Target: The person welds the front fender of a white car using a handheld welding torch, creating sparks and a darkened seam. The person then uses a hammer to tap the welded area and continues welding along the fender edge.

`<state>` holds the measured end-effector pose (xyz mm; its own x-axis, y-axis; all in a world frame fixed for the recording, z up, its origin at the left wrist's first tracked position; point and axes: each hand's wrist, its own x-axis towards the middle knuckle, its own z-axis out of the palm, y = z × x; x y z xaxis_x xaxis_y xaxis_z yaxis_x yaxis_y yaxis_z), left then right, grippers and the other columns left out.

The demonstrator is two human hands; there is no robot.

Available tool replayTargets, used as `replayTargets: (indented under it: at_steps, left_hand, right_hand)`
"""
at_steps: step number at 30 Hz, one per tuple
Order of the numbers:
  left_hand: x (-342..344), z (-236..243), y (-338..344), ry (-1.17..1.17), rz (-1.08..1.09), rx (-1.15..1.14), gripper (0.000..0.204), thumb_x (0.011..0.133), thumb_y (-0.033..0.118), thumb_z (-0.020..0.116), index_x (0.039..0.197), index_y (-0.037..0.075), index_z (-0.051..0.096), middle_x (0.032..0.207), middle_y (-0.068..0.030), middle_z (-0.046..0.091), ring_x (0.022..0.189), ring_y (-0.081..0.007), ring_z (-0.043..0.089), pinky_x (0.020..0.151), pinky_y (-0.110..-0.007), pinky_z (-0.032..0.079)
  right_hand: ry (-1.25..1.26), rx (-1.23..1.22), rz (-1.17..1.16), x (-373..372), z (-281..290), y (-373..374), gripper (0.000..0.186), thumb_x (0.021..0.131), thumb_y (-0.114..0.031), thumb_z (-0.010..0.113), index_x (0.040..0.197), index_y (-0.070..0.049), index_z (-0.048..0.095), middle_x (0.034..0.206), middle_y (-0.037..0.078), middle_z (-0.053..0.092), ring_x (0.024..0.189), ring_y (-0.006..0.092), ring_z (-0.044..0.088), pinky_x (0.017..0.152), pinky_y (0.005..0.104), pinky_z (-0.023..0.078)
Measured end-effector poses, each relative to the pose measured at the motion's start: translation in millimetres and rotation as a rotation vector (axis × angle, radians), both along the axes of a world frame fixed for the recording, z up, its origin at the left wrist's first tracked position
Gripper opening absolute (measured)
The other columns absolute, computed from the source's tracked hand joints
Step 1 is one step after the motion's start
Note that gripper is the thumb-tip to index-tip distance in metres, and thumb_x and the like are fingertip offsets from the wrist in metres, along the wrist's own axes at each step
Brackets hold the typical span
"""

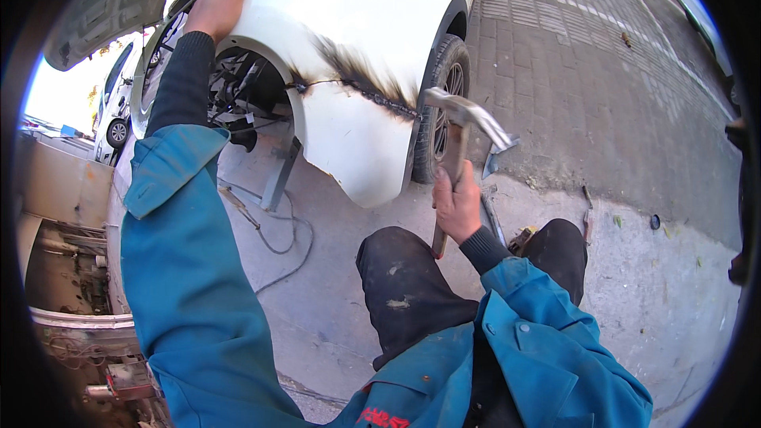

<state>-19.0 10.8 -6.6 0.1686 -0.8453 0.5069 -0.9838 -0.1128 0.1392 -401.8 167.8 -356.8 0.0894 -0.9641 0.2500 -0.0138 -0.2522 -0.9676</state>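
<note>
My right hand [457, 204] is closed round the handle of a hammer [453, 155]. Its long metal head [476, 117] is raised in front of the car's front wheel [449, 87], just right of the white fender [353, 143]. A blackened weld seam [380, 101] crosses the fender, with soot smeared above it. At the upper left, my left hand [224, 5] grips the fender's edge above an opening, thumb lying on the white panel; its other fingers are partly hidden.
Dark parts [242, 83] show inside the opening. A metal support [281, 178] stands beneath, near a torch [240, 208] and its hose [297, 257]. Tools [493, 218] lie by my knees. A raised panel [111, 0] hangs upper left; a cluttered cart [79, 325] stands lower left.
</note>
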Motion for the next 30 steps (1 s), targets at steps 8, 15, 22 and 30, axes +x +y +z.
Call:
replayTargets:
  at_steps: [8,15,22,30]
  left_hand:
    - [16.5,1.2,-9.7,-0.263,-0.087,0.081,0.064,0.109,0.055,0.043,0.144,0.008,0.068,0.134,-0.0252,0.070,0.126,-0.0402,0.068,0.110,-0.050,0.049]
    - [-3.0,3.1,4.6,-0.385,-0.071,0.097,0.041,0.116,0.028,0.041,0.141,0.008,0.067,0.131,-0.0255,0.070,0.123,-0.0424,0.067,0.106,-0.049,0.053]
    - [-31.0,10.1,17.4,-0.215,-0.023,0.086,0.056,0.116,0.047,0.040,0.135,0.003,0.070,0.135,-0.0252,0.070,0.127,-0.0441,0.065,0.110,-0.051,0.049]
    - [-47.0,9.9,23.0,-0.052,0.108,0.052,0.058,0.114,0.050,0.043,0.129,0.003,0.073,0.131,-0.0266,0.072,0.125,-0.0452,0.066,0.106,-0.052,0.050]
  right_hand:
    - [-0.028,0.090,-0.059,8.0,-34.5,-7.5,0.026,0.113,-0.028,0.061,0.109,-0.005,0.051,0.070,0.009,0.060,0.060,0.0167,0.063,0.055,0.0376,0.049]
    - [0.108,0.165,-0.078,0.0,-41.7,-7.8,0.025,0.109,-0.024,0.066,0.110,-0.003,0.053,0.075,0.023,0.065,0.069,0.0450,0.069,0.062,0.0495,0.052]
    - [0.164,0.001,-0.051,3.6,-40.6,-10.3,0.026,0.110,-0.025,0.066,0.109,-0.003,0.053,0.073,0.020,0.065,0.064,0.0382,0.066,0.059,0.0457,0.051]
    - [0.193,-0.056,-0.068,5.1,-28.4,-14.6,0.026,0.108,-0.025,0.068,0.113,-0.004,0.054,0.078,0.023,0.068,0.071,0.0461,0.071,0.062,0.0503,0.053]
